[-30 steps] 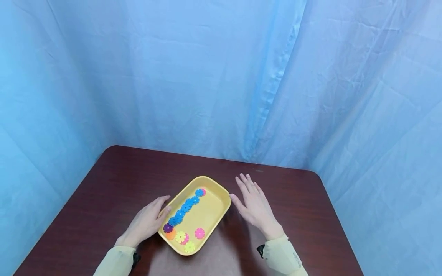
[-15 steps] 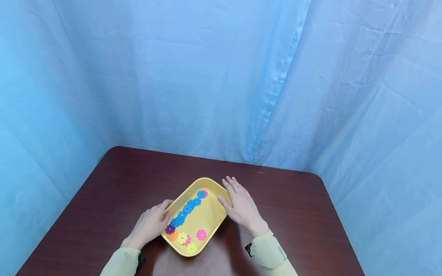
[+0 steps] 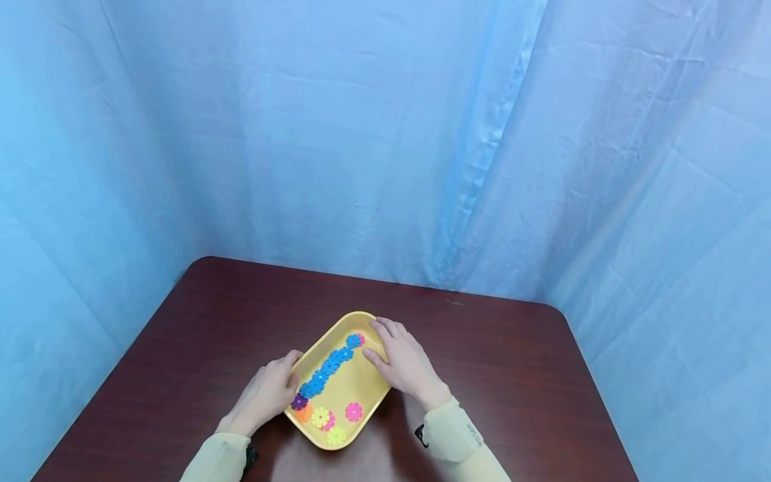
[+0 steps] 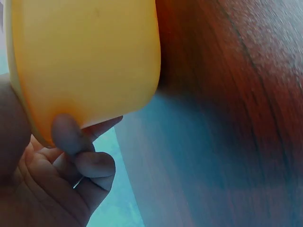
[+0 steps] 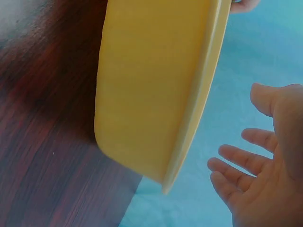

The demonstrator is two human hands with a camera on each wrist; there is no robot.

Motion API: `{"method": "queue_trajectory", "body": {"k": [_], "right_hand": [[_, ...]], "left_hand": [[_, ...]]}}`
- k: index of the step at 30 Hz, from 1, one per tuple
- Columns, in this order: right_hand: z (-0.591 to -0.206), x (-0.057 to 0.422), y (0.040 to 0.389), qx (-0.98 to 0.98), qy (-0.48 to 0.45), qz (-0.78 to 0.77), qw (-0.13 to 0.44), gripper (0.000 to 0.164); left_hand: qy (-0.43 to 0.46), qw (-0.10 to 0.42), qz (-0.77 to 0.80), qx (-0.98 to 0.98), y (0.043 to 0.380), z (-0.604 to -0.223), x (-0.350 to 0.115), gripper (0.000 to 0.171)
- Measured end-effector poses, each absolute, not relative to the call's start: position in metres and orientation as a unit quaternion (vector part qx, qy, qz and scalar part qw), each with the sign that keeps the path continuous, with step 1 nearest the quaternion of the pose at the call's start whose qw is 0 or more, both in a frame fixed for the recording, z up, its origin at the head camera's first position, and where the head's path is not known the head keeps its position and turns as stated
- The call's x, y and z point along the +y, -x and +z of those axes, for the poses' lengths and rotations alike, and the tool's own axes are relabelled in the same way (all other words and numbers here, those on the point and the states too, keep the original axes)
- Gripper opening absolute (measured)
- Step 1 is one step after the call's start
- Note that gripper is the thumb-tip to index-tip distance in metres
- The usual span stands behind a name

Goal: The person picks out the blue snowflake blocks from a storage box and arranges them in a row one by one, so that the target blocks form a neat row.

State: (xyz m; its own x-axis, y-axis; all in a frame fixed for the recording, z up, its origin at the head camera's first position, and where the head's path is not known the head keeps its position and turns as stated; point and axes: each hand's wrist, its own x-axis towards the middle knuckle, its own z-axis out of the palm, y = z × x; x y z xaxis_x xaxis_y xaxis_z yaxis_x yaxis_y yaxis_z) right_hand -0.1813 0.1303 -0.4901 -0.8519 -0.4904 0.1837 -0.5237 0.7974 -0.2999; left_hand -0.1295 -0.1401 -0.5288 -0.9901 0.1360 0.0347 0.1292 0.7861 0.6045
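Holding the yellow round-cornered plastic tray (image 3: 359, 381): left hand (image 3: 265, 395) clamped on one side; right hand (image 3: 406, 361) apart, fingers loose, near the opposite end. Dark-red wood-grain table (image 3: 482, 341) beneath; lift unclear. Best kept level, lest flower-shaped coloured discs (image 3: 329, 366) slide.

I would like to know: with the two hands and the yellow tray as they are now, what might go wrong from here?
1. Only the left grip holds the yellow tray; the right wrist view shows a gap between the right grip and the tray. Lifting now might tip it.
2. The lone pink disc lies by itself on the tray's floor, so a tilt could slide it.
3. The left grip is close to the purple disc and might nudge it.
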Motion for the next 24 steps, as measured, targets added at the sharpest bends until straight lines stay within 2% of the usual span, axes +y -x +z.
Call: {"method": "queue_trajectory", "body": {"k": [8,24], "right_hand": [[-0.496,0.113,0.192,-0.943,-0.289,0.159,0.035,0.055],[-0.515,0.1,0.208,-0.945,-0.29,0.146,0.032,0.051]], "left_hand": [[-0.068,0.001,0.324,0.944,0.129,-0.529,-0.139,0.035],[-0.068,0.003,0.326,0.943,0.129,-0.53,-0.138,0.035]]}}
